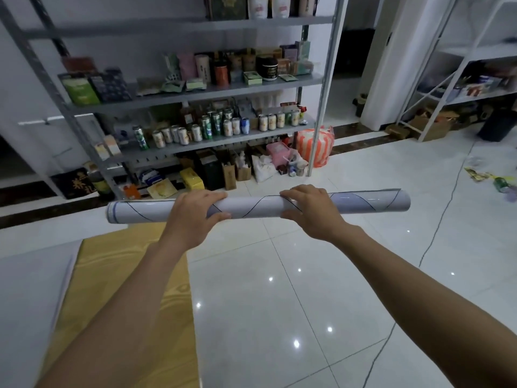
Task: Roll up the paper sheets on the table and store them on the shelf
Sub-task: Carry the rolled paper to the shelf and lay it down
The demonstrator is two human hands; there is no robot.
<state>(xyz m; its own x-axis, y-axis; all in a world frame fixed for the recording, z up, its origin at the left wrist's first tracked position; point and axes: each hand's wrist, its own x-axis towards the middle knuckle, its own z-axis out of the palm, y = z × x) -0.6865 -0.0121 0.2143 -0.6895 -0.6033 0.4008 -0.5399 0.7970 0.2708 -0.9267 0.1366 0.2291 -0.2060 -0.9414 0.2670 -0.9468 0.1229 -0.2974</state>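
Both hands gripped one rolled paper sheet (257,207), held level in the air across the view, well short of the shelf. The left hand (193,214) wrapped the roll left of its middle. Its fingers (214,195) curled over the far side and its thumb (221,217) closed under the near side, so the grasp went snugly round the tube. The right hand (313,212) held it right of the middle in the same way, with fingers (296,191) bent over the top and the thumb against the near face. A bare stretch of roll showed between the two hands, and both ends stuck out past them.

Below the left forearm lay the table (134,275), with a yellow wood-grain top. A pale flat sheet (28,289) covered its left part. To the right spread a floor (307,289) of glossy white tiles that mirrored small lights, with a thin dark cable (436,231) trailing across it. Far ahead stood a grey metal shelf (195,95) packed with boxes, pouches and jars, with drink cans (195,133) crowded on a lower level. An orange-and-white striped bag (316,147) sat by its right post. A white-framed rack (475,51) stood at the far right.

The roll was a smooth, slightly shiny white tube. A thin dark line spiralled along it, and blue stripes ringed its left end.
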